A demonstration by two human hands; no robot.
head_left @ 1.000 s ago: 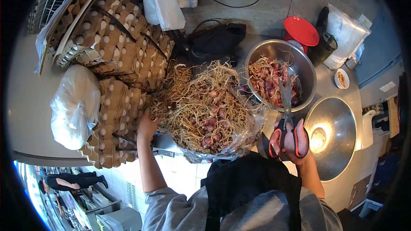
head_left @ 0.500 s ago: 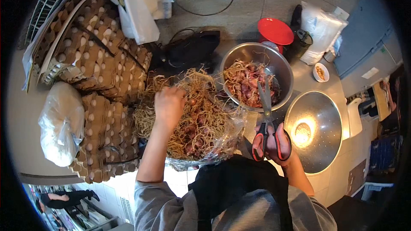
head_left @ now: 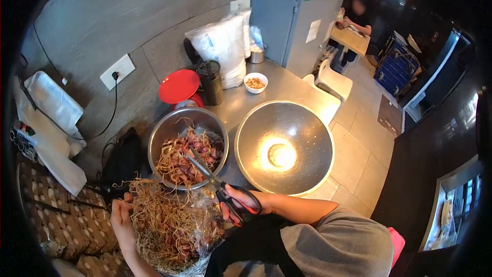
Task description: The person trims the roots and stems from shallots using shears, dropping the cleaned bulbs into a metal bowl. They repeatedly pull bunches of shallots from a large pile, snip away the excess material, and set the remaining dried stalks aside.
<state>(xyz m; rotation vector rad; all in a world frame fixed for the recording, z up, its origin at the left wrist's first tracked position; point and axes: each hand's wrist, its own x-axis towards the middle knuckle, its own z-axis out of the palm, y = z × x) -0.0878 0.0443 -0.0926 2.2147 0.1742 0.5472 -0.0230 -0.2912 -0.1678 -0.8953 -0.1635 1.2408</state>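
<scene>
My right hand (head_left: 237, 201) grips black-and-red handled scissors (head_left: 204, 168), whose blades point over the steel bowl (head_left: 223, 132). Inside that bowl lie reddish shallots (head_left: 205, 149) with long dry roots. In front of it sits a heap of rooty shallots (head_left: 169, 220) in a clear plastic bag (head_left: 205, 208). My left hand (head_left: 122, 213) is at the left edge of this heap, fingers curled against the roots. What they hold, if anything, is hidden.
A large perforated steel colander (head_left: 323, 174) stands to the right. Behind are a red plate (head_left: 179, 86), a dark canister (head_left: 210, 84), a white sack (head_left: 220, 46) and a small white bowl (head_left: 256, 83). Egg trays (head_left: 61, 225) are stacked at left. A person (head_left: 359, 20) sits far off.
My view has swung to the right, bringing the colander and room beyond nearer the middle. My left hand has shifted from over the heap to its left edge. The scissors stay in my right hand.
</scene>
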